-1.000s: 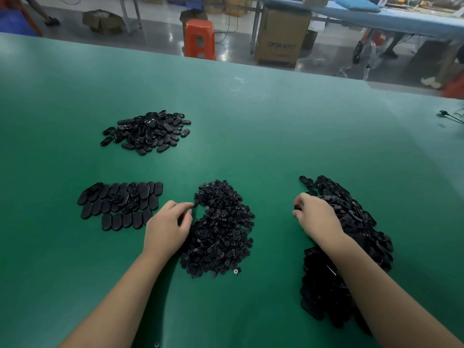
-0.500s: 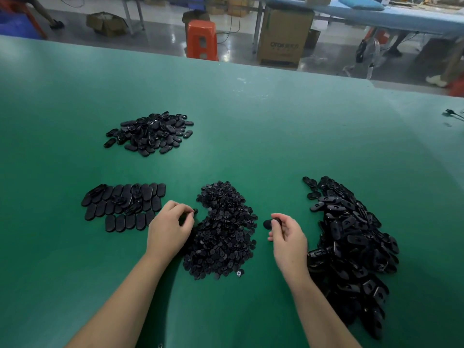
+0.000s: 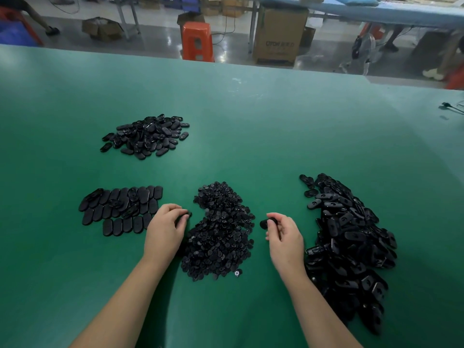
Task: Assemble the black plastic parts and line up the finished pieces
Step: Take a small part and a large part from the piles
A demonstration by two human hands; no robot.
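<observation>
Hands worked for me: right hand [image 3: 285, 238] pinched 1 oval black plastic shell [image 3: 265, 223]; left hand [image 3: 164, 231] curled, pinching 1 small black plastic piece [image 3: 188, 214].

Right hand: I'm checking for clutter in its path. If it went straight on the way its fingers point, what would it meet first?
The right hand, pinching an oval black plastic part, points up-left. Probably the central heap of small black plastic pieces comes first, near its upper right edge, though depth is unclear.
</observation>
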